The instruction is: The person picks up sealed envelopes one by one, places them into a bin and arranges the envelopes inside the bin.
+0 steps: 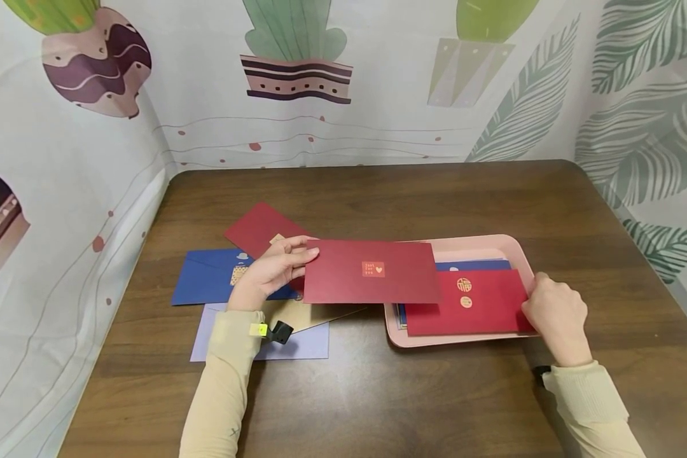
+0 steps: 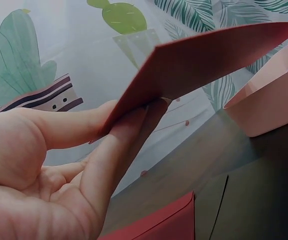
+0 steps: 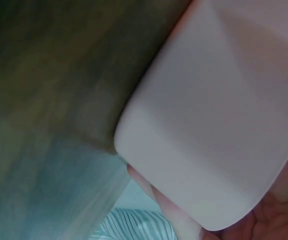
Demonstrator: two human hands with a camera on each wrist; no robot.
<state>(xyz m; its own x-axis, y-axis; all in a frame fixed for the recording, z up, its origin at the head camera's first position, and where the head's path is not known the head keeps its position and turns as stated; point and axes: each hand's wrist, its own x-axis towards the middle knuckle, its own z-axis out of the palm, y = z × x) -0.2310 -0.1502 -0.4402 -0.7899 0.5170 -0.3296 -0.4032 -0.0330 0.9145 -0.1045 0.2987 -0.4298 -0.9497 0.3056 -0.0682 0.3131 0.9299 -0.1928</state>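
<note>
My left hand (image 1: pixel 269 270) pinches the left edge of a red envelope (image 1: pixel 401 273) with a square "just for you" sticker. In the left wrist view, the thumb and fingers of that hand (image 2: pixel 78 185) hold the envelope (image 2: pixel 194 62) off the table, its far end over the tray. My right hand (image 1: pixel 556 312) grips the right end of the pink tray (image 1: pixel 469 247), fingers wrapped at its rim. Within the tray lies a brighter red envelope (image 1: pixel 492 299) with gold round marks, on top of a blue one (image 1: pixel 486 264). The tray's outside (image 3: pixel 204 120) fills much of the right wrist view.
Left of the tray, loose envelopes overlap on the wooden table (image 1: pixel 366 407): a red one (image 1: pixel 260 226), a blue one (image 1: pixel 200 277), a tan one (image 1: pixel 320 313) and a lavender one (image 1: pixel 309 343). A patterned cloth (image 1: pixel 389 89) hangs behind the table and at its sides.
</note>
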